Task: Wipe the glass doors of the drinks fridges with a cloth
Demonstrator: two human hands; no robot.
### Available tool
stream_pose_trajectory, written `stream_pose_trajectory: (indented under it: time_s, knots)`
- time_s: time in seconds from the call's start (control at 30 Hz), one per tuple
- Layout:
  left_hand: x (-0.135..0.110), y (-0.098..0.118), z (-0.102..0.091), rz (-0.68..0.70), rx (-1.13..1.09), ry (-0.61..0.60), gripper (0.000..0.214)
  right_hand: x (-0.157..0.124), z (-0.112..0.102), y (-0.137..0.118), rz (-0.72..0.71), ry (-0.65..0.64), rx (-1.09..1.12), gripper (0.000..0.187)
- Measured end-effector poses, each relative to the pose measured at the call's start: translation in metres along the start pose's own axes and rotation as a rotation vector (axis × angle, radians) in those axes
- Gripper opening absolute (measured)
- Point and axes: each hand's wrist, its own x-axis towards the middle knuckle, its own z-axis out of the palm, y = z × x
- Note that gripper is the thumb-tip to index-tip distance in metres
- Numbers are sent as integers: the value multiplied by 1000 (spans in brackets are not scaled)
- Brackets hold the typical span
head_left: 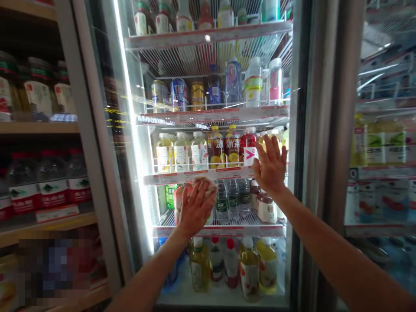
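Note:
A glass cooler door [214,123] with light reflections stands in front of me, and shelves of drinks show through it. My left hand [196,210] presses a crumpled pale cloth [208,187] to the glass at the height of the fourth shelf from the top. Part of the cloth is hidden under the fingers. Higher and to the right, my right hand [271,167] is open, fingers spread, at the glass in front of a pink-red bottle [249,145]. It holds nothing.
A bright light strip [130,112] runs down the cooler's left side. To the right is a metal door frame [331,130], with another glass-fronted cooler beyond. At left, wooden shelves [39,127] hold bottles with red caps and jars.

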Motion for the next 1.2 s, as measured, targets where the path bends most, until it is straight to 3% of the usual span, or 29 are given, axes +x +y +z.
stream_pose_trajectory:
  time_s: [0.07, 0.13, 0.23, 0.3, 0.37, 0.47, 0.53, 0.57, 0.63, 0.73, 0.8, 0.83, 0.97, 1.03, 1.1, 1.2]
  knots:
    - [-21, -10, -4, -19, 20, -27, 48, -5, -1, 2, -33, 9, -12, 56]
    - [-42, -36, -13, -231, 79, 37, 51, -12, -2, 3, -50, 19, -27, 57]
    - [-58, -72, -23, -678, 128, 219, 53, -21, 0, 1, -24, 8, -49, 59]
    - [-54, -74, -22, -776, 102, 262, 53, -23, 0, -2, -7, 3, -59, 59]
    - [-42, -56, -17, -648, 59, 221, 51, -23, 1, -3, -4, 2, -62, 60]
    - [-16, -20, -5, -269, -1, 107, 47, -22, 0, -2, -7, 7, -64, 60]
    - [4, -10, -2, -53, -22, 39, 43, -21, 0, -1, -15, 6, -66, 61]
    - [15, -12, -2, -11, -19, 26, 42, -22, -1, 0, -20, 7, -67, 61]
    - [39, -27, -7, -129, 8, 64, 42, -22, -1, 0, -24, 1, -72, 61]
    - [77, -51, -15, -576, 42, 200, 44, -22, -1, -1, -13, -15, -87, 61]
    - [98, -48, -14, -633, 43, 217, 45, -22, -1, -2, -5, -26, -95, 60]
    - [105, -39, -12, -536, 38, 186, 45, -22, -1, -2, -3, -28, -96, 60]
    - [109, 6, 3, 181, -28, -65, 44, -23, -1, 0, -12, -19, -78, 60]
    - [110, 7, 3, 323, -36, -112, 43, -23, -1, 2, -25, -16, -64, 60]
    - [116, -15, -4, 198, -5, -56, 42, -23, -1, 2, -34, -16, -57, 61]
    - [136, -59, -18, -277, 64, 120, 45, -22, -1, 1, -27, -7, -58, 59]
